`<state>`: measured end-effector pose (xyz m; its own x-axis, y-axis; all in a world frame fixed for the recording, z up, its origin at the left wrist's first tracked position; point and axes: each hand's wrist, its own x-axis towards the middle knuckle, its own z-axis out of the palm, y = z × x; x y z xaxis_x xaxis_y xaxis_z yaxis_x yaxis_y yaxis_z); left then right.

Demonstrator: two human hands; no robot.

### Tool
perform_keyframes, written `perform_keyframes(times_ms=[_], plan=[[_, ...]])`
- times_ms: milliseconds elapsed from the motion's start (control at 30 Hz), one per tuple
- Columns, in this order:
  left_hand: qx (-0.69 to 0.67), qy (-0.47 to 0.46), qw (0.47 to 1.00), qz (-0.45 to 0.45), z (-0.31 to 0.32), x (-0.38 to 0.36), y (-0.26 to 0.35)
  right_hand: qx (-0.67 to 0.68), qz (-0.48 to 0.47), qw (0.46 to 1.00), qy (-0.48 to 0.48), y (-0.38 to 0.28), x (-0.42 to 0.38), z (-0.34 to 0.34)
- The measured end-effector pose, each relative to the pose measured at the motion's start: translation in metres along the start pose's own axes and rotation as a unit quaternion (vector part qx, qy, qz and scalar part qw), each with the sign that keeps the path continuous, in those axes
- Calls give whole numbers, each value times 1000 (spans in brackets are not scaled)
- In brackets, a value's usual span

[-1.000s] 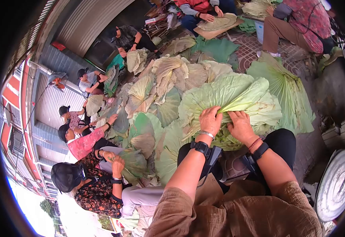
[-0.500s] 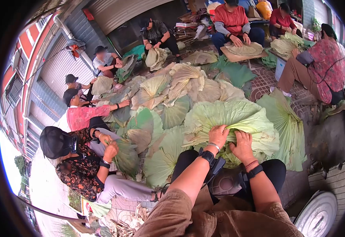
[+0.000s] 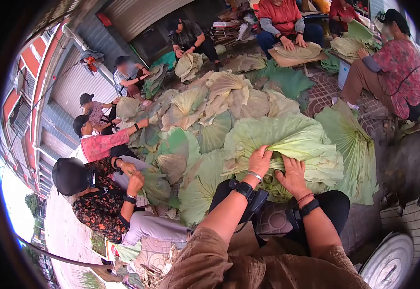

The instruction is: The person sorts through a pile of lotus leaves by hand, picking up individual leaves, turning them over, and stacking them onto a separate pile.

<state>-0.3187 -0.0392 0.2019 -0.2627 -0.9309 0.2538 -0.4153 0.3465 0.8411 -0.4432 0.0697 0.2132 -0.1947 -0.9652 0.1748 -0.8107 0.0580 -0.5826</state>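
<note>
A stack of large pale-green lotus leaves (image 3: 306, 139) lies across my knees, its upper leaf ribbed and bunched toward me. My left hand (image 3: 259, 163) is closed on the near edge of that leaf, its fingertips partly hidden. Close by on the right, my right hand (image 3: 292, 178) grips the near edge of the same stack, fingers over it and thumb to the left. Crumpled leaf layers show between and below the hands. A wider lotus leaf (image 3: 349, 151) hangs beside the stack on the right.
A broad heap of green and browned lotus leaves (image 3: 229, 94) covers the paving ahead. Several people sit around it handling leaves; one in a flowered shirt (image 3: 101, 207) is close on my left. A round metal lid (image 3: 388, 262) is at lower right. Dry scraps (image 3: 154, 269) lie at lower left.
My hands have shifted slightly left and down the leaf edge, still on the stack. The view has tilted a little. Across the heap, a person at the far right back now raises a green leaf.
</note>
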Motion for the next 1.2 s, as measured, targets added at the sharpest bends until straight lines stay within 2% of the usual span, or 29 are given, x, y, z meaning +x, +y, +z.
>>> perform_keyframes(times_ms=[33, 100, 133, 333, 400, 467, 533, 733, 767, 833, 867, 933, 967, 1033, 1100, 1167, 1200], plan=[[1, 2, 1000, 2, -2, 4, -5, 1, -2, 1000, 2, 1, 1, 2], [-146, 8, 988, -55, -15, 13, -5, 4, -39, 997, 64, 8, 0, 10], [-159, 33, 986, -45, -21, 16, -1, 4, -40, 997, 65, 8, -1, 11], [-126, 98, 987, 6, -88, 47, -6, -9, -49, 996, 80, 7, -2, 11], [-36, 126, 991, -35, -126, 47, 9, 0, -20, 999, 33, 4, -1, 5], [-23, 150, 988, -2, -158, 63, -36, 5, -34, 998, 53, 8, 1, 11], [-30, 173, 975, -139, -194, 50, 11, 11, -50, 996, 75, 11, 0, 14], [-122, 264, 949, -123, -288, 59, -48, -4, -54, 996, 69, 9, 3, 13], [-121, 264, 948, -133, -300, 59, -55, -5, -51, 997, 60, 9, 3, 14], [-79, 330, 934, -112, -318, 55, -70, -13, -52, 996, 68, 8, 3, 14], [-78, 332, 932, -122, -321, 49, -81, -16, -50, 997, 61, 7, 3, 12], [50, 361, 926, -96, -322, 42, -100, -16, -53, 997, 58, 8, 3, 14], [48, 363, 925, -100, -317, 35, -110, -14, -53, 996, 64, 8, 4, 14], [217, 321, 918, -83, -285, 4, -104, -21, -51, 997, 61, 5, 4, 13], [205, 275, 936, -74, -258, -24, -151, -4, -54, 996, 65, 4, 5, 13], [182, 186, 955, -142, -228, -56, -199, -6, -59, 997, 58, 2, 5, 12], [232, 153, 948, -158, -213, -76, -227, -4, -57, 997, 58, 1, 5, 12]])
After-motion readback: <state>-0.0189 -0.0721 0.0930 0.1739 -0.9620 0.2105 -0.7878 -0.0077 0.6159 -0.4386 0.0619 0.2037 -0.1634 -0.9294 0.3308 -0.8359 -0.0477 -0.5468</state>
